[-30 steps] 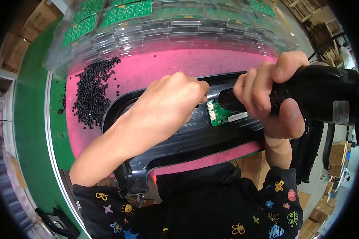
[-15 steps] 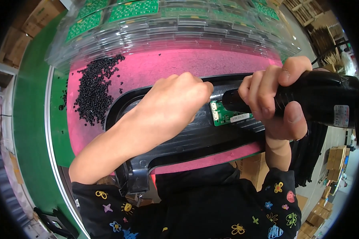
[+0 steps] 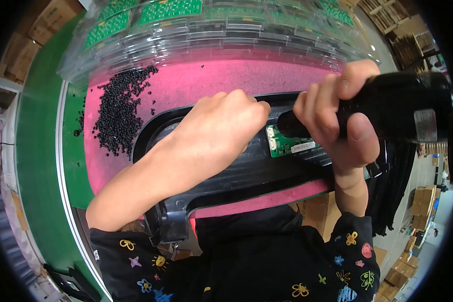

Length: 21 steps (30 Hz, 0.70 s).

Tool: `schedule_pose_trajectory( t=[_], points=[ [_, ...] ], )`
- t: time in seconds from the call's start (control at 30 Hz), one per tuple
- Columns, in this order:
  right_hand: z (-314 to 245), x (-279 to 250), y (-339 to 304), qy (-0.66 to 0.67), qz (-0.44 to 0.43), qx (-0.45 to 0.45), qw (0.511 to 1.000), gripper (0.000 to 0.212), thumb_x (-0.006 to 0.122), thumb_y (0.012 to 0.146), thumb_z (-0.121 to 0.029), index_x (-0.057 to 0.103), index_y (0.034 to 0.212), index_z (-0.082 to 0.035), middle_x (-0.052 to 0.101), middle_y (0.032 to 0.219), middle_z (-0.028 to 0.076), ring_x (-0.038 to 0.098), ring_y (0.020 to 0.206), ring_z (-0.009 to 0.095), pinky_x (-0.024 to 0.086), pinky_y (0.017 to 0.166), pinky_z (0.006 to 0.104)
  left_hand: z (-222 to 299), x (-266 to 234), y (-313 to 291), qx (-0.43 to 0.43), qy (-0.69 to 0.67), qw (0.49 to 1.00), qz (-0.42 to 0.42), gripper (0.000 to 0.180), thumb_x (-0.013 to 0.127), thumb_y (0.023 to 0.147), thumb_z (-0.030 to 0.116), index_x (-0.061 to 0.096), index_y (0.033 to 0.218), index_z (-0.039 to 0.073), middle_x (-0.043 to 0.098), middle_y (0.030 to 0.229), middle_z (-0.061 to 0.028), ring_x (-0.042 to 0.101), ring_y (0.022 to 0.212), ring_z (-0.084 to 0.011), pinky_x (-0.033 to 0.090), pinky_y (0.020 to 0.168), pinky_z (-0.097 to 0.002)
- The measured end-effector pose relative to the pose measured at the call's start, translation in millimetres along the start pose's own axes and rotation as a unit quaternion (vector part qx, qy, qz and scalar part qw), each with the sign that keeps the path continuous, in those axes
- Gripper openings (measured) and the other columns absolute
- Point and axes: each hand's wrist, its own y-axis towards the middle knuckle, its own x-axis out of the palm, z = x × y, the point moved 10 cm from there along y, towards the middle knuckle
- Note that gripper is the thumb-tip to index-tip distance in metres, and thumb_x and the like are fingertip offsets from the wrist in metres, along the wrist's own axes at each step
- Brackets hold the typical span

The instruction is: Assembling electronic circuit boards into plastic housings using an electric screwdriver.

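A long black plastic housing (image 3: 236,178) with a raised rim lies across the middle. Inside it rests a green circuit board (image 3: 286,147) with white connectors and a white label. My right hand (image 3: 340,118) is wrapped round a black electric screwdriver (image 3: 405,103), held nearly level with its nose over the board's far edge. Whether the tip touches a screw is hidden. My left hand (image 3: 226,126) is closed over the housing, left of the board. Its fingertips are tucked under, so anything pinched there is out of sight.
Small black screws (image 3: 118,113) lie heaped at the left of the pink mat (image 3: 221,78). Along the back, clear plastic trays (image 3: 226,38) are stacked, with green circuit boards (image 3: 171,12) in them. Cardboard boxes (image 3: 423,201) stand at the right.
My right hand and the screwdriver have shifted slightly left, and the screwdriver's rear end has risen toward the far side. My left hand has stayed nearly still.
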Motion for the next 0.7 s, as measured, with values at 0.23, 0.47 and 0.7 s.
schedule_pose_trajectory(
  t=[0.23,0.47,0.7],
  points=[
    [4.1,6.7,10.2,-0.111,-0.035,-0.002,0.993,0.031,0.059,0.087,-0.028,0.042,0.105,-0.008,0.040,0.056,-0.002,0.036,0.044,0.009,0.036,0.046,0.0250,-1.9,1.3,-0.4,-0.016,0.011,1.000,-0.012,0.010,0.059,0.084,0.005,0.063,0.091,-0.002,0.063,0.079,-0.0235,0.061,0.079,-0.0428,0.049,0.068,-0.0490],
    [-9.7,-11.1,-4.2,0.054,0.036,-0.024,0.998,0.032,0.055,0.089,-0.034,0.045,0.110,-0.011,0.043,0.059,-0.004,0.039,0.045,0.009,0.035,0.053,0.0271,-0.7,7.3,1.4,-0.004,0.024,0.999,-0.033,0.012,0.063,0.084,0.010,0.064,0.091,-0.001,0.064,0.081,-0.0206,0.062,0.080,-0.0405,0.049,0.068,-0.0473],
    [-50.8,-25.9,-12.5,0.163,0.060,-0.113,0.978,0.029,0.057,0.088,-0.033,0.047,0.106,-0.013,0.047,0.062,-0.007,0.043,0.049,0.005,0.038,0.061,0.0251,26.9,-11.1,6.2,0.134,-0.083,0.986,0.052,0.012,0.067,0.083,0.007,0.061,0.088,-0.002,0.064,0.078,-0.0146,0.063,0.073,-0.0355,0.050,0.063,-0.0417]
  ],
)
